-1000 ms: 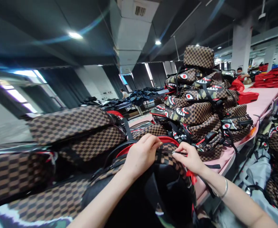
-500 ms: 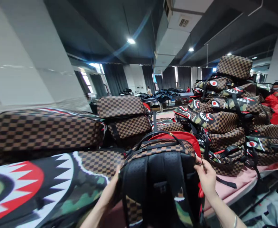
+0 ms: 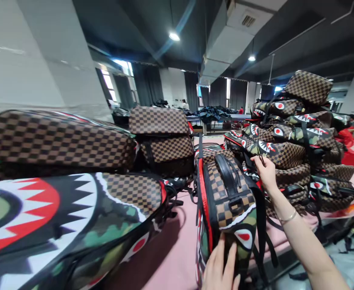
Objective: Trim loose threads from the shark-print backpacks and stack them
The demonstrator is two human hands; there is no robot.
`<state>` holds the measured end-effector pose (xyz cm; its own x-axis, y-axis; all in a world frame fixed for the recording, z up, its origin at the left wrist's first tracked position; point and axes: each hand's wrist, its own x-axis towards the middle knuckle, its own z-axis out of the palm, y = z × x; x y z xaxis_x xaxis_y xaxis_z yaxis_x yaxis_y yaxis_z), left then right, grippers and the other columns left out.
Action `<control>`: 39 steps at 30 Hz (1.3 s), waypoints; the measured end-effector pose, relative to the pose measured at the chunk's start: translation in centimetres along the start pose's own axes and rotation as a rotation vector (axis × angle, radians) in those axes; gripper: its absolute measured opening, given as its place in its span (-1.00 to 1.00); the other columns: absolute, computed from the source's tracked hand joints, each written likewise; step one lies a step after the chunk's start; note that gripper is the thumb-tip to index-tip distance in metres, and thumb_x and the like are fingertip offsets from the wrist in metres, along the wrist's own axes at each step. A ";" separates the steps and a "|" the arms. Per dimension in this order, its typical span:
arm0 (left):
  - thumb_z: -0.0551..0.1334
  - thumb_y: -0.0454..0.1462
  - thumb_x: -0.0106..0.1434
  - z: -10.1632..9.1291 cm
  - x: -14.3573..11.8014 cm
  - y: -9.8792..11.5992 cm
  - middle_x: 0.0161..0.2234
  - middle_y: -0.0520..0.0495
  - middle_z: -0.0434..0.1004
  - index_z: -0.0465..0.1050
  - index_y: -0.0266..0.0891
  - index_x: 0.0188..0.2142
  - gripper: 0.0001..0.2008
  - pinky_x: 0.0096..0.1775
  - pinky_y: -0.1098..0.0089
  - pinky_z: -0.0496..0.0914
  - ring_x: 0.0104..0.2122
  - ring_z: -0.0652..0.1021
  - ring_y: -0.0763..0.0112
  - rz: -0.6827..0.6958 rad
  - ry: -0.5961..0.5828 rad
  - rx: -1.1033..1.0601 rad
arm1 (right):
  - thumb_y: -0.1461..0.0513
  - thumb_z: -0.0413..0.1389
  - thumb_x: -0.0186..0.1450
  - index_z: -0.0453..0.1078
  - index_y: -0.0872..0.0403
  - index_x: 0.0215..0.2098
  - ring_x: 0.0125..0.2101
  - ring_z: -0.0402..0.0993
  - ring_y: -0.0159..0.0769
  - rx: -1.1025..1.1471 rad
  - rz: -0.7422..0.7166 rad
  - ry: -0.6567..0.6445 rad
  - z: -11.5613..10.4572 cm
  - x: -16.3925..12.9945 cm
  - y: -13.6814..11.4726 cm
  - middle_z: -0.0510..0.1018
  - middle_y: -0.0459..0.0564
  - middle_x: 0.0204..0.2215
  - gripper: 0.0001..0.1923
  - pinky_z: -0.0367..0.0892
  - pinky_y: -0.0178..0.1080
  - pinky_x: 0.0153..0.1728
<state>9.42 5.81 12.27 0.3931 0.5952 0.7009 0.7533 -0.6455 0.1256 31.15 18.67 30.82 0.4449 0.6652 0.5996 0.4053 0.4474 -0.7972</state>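
Note:
A backpack (image 3: pixel 230 193) with brown check, camouflage, a shark-eye print and red zip trim stands before me, its side with a black handle turned toward me. My left hand (image 3: pixel 221 262) lies on its lower part at the bottom of the view, fingers stretched and slightly apart. Beyond the backpack's right edge, my right hand (image 3: pixel 264 171) is raised, fingers closed on a thin dark pointed tool (image 3: pixel 261 160) whose kind I cannot make out. Black straps (image 3: pixel 260 213) hang down the backpack's right side.
Large shark-print bags (image 3: pixel 83 225) lie stacked at left. Check bags (image 3: pixel 159 121) are piled behind, and a tall heap of backpacks (image 3: pixel 292 155) stands at right on the pink-covered table (image 3: pixel 171 257). Far back are dark cloth piles (image 3: pixel 216 113) and people.
The backpack has been turned from its strap side to a side with a handle. My left hand moved right and down onto it; my right hand rose away from its edge.

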 end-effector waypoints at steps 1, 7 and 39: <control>0.09 -0.45 0.12 -0.1 0.5 0.2 0.15 -0.31 0.22 0.06 -0.15 0.21 -0.36 -0.08 0.12 0.41 0.03 0.39 0.05 0.029 -0.007 -0.025 | 0.03 -0.01 0.22 0.48 0.14 -0.37 -0.44 0.41 -0.31 -0.010 -0.043 -0.049 -0.7 -0.8 -1.0 0.52 -0.02 -0.48 -0.63 0.29 -0.30 -0.39; 0.08 -0.46 0.19 -5.2 5.5 -1.2 -0.15 -0.16 0.50 0.25 -0.10 0.01 -0.59 -0.13 0.24 0.42 -0.13 0.49 0.24 0.184 0.135 -0.384 | 0.22 0.02 0.21 0.46 0.06 -0.31 -0.38 0.45 -0.27 -0.272 -0.256 -0.178 -3.5 -5.7 -4.8 0.56 -0.05 -0.40 -0.82 0.32 -0.27 -0.33; -0.07 -0.37 0.28 -10.9 17.2 -3.3 -0.50 -0.04 0.40 0.20 -0.21 -0.46 -0.80 -0.41 0.37 0.21 -0.48 0.39 0.35 0.272 0.070 -0.156 | 0.13 0.10 0.21 0.44 0.07 -0.35 -0.58 0.31 -0.44 -0.501 -0.473 -0.825 -5.1 -4.7 -10.0 0.48 -0.15 -0.55 -0.82 0.15 -0.41 -0.49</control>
<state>7.90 12.95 31.51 0.5275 0.3600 0.7695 0.5335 -0.8453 0.0297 29.07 8.05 36.38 -0.4434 0.7710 0.4571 0.7599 0.5938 -0.2646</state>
